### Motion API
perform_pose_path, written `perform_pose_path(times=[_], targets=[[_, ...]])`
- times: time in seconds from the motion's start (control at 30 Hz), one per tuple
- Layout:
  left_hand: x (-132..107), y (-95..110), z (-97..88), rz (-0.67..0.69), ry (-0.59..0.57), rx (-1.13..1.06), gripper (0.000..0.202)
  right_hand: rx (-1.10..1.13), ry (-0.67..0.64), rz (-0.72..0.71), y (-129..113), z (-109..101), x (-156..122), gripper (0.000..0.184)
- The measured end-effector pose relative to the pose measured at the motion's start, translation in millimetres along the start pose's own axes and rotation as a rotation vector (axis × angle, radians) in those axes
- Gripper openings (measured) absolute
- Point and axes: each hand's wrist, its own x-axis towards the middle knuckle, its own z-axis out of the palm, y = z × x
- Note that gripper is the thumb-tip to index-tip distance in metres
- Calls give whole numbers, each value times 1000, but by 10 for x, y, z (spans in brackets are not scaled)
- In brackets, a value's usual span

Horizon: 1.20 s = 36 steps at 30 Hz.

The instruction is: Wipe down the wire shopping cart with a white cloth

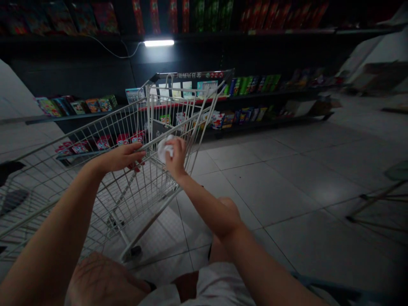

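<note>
A crumpled white cloth (163, 149) is pinched in the right hand (177, 159), its fingers and thumb closed round it; the cloth bulges out on the hand's left side, against or just beside the wire side of a shopping cart (153, 222) — whether it touches the wires, I cannot tell; the left hand (123, 156) lies a little to the left of the cloth, apart from it, fingers loosely extended over the cart's top rail and gripping nothing firmly; the cart stands across the front of the seated person, its dark handle (194, 75) at the far end, beyond both hands; behind it runs dark shelving (95, 72) with packets and boxes, lit by a white tube light (159, 43); pale floor tiles (242, 182) spread to the right — a folding stool (398, 171) stands at that edge.
</note>
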Motion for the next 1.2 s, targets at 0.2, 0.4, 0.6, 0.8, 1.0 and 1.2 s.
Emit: perform_pose_path(times=[0.2,0.4,0.6,0.8,1.0,1.2], targets=[[-38,-24,5,22,9,11,34,-64,-332,-472,-112,-355,16,29],[-116,2,-2,25,16,24,33,-281,-139,-269,479,-567,1085,29],[-121,-21,-18,39,7,33,33,-362,-55,-147,620,-605,1059,27],[-222,-129,-114,17,-13,33,37,-432,-340,-453,522,-878,1188,27],[-445,-175,-197,-17,-20,6,35,-602,-80,-232,952,-1296,1897,28],[-768,-324,-338,-123,4,48,41,-505,179,13,1021,-1426,2256,35]])
